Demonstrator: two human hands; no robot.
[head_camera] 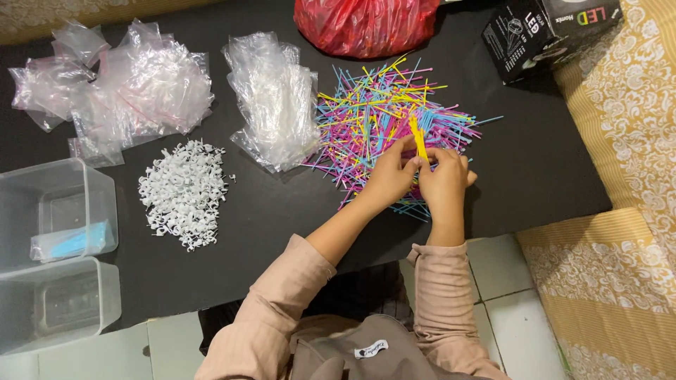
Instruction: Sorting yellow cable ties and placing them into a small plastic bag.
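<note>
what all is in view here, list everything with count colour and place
sticks: many, pink, blue, yellow, heaped centre right
yellow sticks: small bunch, in both hands
rings: many, white, heaped left of centre
bags: two piles, clear, upper left and centre
red bag: one, top centre
box: one, black, top right
tubs: two, clear, left edge
table: one, black
left hand: one, on yellow sticks
right hand: one, on yellow sticks

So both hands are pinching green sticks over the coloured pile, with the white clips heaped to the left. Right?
Not quite: the head view shows the sticks pinched by the left hand and right hand are yellow, not green. They are over the coloured pile, with the white clips heaped to the left.
</note>
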